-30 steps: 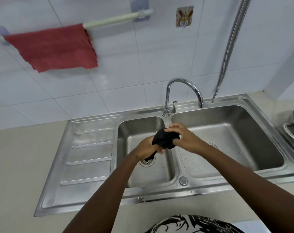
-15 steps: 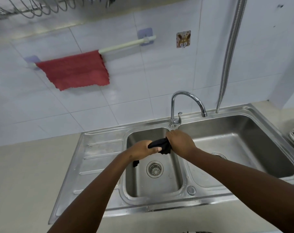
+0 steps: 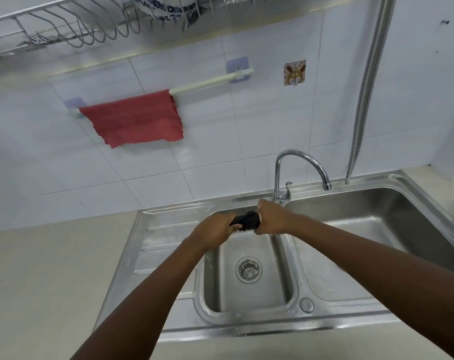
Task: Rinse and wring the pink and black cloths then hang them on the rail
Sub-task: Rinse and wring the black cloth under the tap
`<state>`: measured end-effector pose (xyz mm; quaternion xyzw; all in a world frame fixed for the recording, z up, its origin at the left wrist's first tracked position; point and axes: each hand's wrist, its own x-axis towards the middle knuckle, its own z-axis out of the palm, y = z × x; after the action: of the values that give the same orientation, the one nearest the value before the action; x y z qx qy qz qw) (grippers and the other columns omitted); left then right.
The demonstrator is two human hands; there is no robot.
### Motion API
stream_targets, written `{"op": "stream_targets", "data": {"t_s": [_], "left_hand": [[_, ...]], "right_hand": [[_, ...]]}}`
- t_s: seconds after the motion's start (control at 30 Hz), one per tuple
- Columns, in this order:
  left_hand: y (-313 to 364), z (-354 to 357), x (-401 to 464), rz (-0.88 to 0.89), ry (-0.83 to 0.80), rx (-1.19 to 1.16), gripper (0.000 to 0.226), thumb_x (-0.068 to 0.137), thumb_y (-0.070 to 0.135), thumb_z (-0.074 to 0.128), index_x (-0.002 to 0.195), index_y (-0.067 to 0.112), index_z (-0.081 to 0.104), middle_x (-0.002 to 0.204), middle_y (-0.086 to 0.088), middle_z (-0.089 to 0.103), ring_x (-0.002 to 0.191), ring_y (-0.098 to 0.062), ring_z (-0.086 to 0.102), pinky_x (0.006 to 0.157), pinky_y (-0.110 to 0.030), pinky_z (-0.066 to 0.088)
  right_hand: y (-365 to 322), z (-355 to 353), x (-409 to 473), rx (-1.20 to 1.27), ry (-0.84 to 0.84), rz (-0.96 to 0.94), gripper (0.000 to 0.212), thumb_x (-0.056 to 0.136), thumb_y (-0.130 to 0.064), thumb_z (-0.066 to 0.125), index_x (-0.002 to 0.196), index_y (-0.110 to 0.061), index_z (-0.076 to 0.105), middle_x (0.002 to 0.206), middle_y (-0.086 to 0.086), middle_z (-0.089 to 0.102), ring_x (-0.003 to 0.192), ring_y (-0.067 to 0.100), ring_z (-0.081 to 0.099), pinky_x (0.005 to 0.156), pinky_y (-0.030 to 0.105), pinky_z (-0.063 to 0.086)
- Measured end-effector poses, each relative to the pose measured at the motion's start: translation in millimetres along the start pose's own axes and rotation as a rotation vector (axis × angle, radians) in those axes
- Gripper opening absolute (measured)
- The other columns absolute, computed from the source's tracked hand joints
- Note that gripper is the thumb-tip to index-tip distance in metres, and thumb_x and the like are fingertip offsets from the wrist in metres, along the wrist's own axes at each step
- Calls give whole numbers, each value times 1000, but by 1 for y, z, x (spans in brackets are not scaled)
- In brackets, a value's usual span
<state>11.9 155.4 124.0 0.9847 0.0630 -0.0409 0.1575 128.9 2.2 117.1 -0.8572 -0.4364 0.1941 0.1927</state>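
Note:
The black cloth (image 3: 246,220) is bunched into a tight twist above the left basin of the steel sink (image 3: 168,224). My left hand (image 3: 212,231) grips its left end and my right hand (image 3: 272,216) grips its right end, so most of the cloth is hidden in my fists. A thin trickle of water drops from the cloth into the basin. The pink cloth (image 3: 135,118) hangs spread over the left half of the white rail (image 3: 212,80) on the tiled wall. The right half of the rail is bare.
A chrome tap (image 3: 301,162) stands just behind my right hand, its spout over the right basin. A ribbed metal hose (image 3: 363,94) runs down the wall at the right. A wire dish rack (image 3: 72,29) with crockery hangs above the rail. The drain strainer (image 3: 248,269) sits below the cloth.
The view has tilted up, bringing the dish rack into sight. My hands have drawn closer along the black cloth and twisted it tighter, and its dangling end is no longer seen.

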Motion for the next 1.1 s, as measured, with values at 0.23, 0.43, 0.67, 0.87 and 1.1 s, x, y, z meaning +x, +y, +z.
{"op": "stream_targets", "data": {"t_s": [0.23, 0.43, 0.67, 0.87, 1.1], "left_hand": [[-9, -25, 1, -216, -431, -743, 32, 95, 44, 49, 97, 12, 54, 63, 7, 43, 49, -5, 33, 45, -17, 26], [-3, -32, 2, -111, -362, -518, 40, 89, 50, 54, 85, 11, 56, 70, -1, 52, 56, -11, 44, 52, -22, 37], [6, -19, 0, 34, 31, 21, 22, 94, 37, 52, 96, 16, 56, 89, -11, 68, 78, -25, 59, 61, -29, 37], [9, -18, -1, 109, 239, 217, 28, 97, 39, 45, 100, 12, 52, 83, -10, 67, 71, -29, 61, 59, -35, 43], [7, -36, 3, -52, -106, -258, 29, 96, 41, 46, 90, 15, 57, 78, 1, 58, 68, -14, 52, 63, -29, 38]], "right_hand": [[7, 14, 3, -227, 246, -291, 36, 78, -3, 54, 113, -11, 49, 108, 12, 58, 99, 30, 54, 84, 41, 47], [2, 2, -4, -314, 182, -111, 28, 74, -24, 60, 98, -12, 52, 96, 12, 66, 88, 32, 62, 68, 39, 50], [-9, -14, -3, -297, 41, -15, 22, 77, -34, 56, 81, -13, 61, 86, 11, 69, 83, 30, 65, 63, 30, 45], [-20, -30, -4, -168, -107, 3, 34, 86, -34, 49, 55, -22, 42, 56, -3, 44, 55, 15, 48, 49, 25, 33], [-14, -32, -7, -277, 115, -161, 35, 72, -37, 69, 98, -15, 59, 98, 8, 53, 88, 25, 55, 71, 37, 49]]}}
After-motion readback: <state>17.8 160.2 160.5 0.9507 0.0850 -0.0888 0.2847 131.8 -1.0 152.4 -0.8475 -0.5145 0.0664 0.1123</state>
